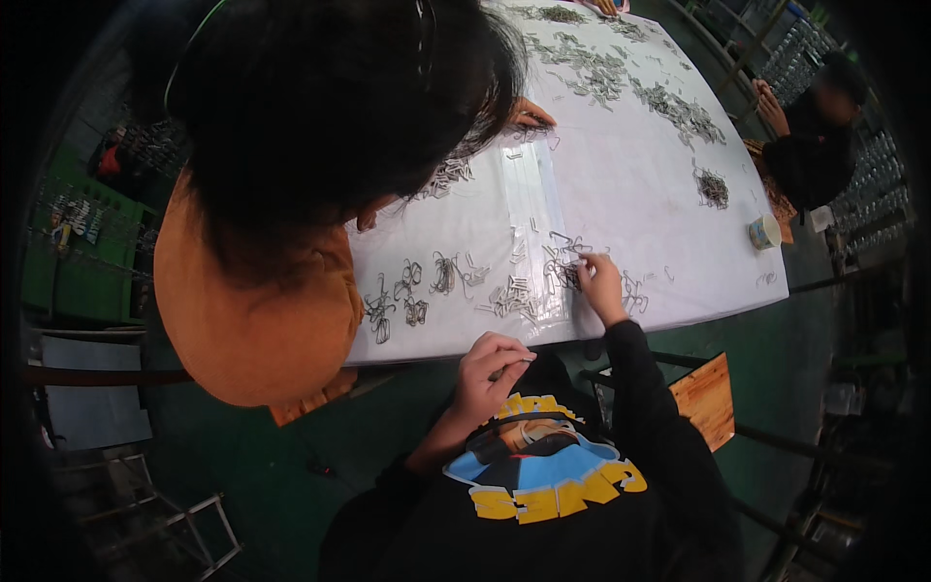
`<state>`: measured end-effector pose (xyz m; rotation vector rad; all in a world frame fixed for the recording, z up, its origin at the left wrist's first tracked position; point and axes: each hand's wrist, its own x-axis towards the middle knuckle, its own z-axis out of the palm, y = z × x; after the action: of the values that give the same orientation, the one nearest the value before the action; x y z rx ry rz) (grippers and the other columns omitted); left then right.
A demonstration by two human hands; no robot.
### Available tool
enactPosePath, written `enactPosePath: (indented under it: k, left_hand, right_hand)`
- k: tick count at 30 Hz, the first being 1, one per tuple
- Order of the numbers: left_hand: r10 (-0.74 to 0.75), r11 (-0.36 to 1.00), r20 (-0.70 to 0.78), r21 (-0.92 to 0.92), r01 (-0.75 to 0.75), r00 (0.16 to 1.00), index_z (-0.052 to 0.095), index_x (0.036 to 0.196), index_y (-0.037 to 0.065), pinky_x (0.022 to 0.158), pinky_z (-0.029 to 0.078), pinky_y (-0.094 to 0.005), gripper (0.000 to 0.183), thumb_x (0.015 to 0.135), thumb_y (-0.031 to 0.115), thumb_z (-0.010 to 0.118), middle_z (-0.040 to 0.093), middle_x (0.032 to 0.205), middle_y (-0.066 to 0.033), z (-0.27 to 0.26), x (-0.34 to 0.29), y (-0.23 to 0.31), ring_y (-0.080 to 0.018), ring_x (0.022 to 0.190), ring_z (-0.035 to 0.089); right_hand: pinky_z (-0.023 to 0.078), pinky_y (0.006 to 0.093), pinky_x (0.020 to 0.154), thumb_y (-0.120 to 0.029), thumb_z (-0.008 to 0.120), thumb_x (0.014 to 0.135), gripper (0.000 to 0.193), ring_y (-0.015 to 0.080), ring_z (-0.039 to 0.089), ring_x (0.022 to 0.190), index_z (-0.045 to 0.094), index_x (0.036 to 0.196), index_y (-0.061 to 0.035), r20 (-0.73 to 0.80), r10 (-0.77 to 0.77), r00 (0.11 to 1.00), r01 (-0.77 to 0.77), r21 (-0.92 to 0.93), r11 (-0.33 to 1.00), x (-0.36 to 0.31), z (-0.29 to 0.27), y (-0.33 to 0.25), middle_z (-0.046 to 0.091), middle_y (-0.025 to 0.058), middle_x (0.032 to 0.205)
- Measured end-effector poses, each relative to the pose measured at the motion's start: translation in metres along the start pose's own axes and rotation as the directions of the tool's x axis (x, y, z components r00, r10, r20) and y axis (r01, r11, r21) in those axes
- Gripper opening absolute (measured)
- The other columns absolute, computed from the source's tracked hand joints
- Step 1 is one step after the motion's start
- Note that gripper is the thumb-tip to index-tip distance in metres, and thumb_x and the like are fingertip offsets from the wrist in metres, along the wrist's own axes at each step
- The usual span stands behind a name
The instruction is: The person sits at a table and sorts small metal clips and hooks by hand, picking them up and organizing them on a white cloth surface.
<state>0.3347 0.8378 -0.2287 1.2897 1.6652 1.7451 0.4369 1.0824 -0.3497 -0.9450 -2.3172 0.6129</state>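
Observation:
My left hand (490,373) is closed in a pinch just off the table's near edge, above my lap. A small greyish metal piece shows at its fingertips, too small to make out fully. At the table, my right hand (602,285) has thumb and forefinger together at a loose pile of bent wire hooks (559,271). Whether a hook is between those fingers is hidden. Short light metal pieces (512,296) lie left of that pile, and a few more wire hooks (633,290) lie just right of my hand.
The white-covered table (650,233) has a clear tape strip (527,189) across it. Bundled wire hooks (445,273) lie to the left, scattered metal pieces (592,73) farther back. A person in orange (262,310) leans in at left; another person (815,136) sits beyond a paper cup (764,233).

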Motion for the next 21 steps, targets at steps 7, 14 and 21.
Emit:
enactPosePath:
  k: [7,14,21]
  left_hand:
    - [0.035,0.999,0.056,0.036,-0.037,0.998,0.063,0.081,0.001,0.063,0.042,-0.0274,0.012,0.070,-0.002,0.062,0.057,0.079,-0.0078,-0.001,-0.008,-0.003,-0.0203,0.071,0.053]
    - [0.032,0.998,0.028,0.059,-0.034,0.999,0.063,0.081,0.001,0.063,0.042,-0.0276,0.012,0.069,-0.002,0.062,0.057,0.079,-0.0078,-0.003,-0.010,-0.003,-0.0207,0.071,0.053]
    - [0.030,0.999,0.001,0.045,-0.030,1.000,0.063,0.081,0.001,0.062,0.042,-0.0276,0.013,0.069,-0.003,0.062,0.057,0.079,-0.0082,-0.003,-0.007,-0.013,-0.0208,0.069,0.053]
  right_hand:
    - [0.046,0.0392,0.060,-0.009,0.053,0.071,0.010,0.0312,0.057,0.068,0.060,0.076,-0.0028,0.259,-0.062,0.964,0.168,-0.408,0.897,0.065,0.030,0.000,0.057,0.0130,0.076]
    - [0.046,0.0402,0.059,-0.009,0.053,0.070,0.010,0.0317,0.058,0.065,0.060,0.067,-0.0014,0.331,-0.082,0.940,0.236,-0.456,0.858,0.083,0.040,0.010,0.058,0.0153,0.068]
    - [0.045,0.0302,0.057,-0.014,0.061,0.072,0.016,0.0210,0.059,0.060,0.062,0.072,0.0021,0.221,0.111,0.969,-0.155,0.192,0.969,0.058,-0.001,-0.004,0.061,0.0136,0.064]
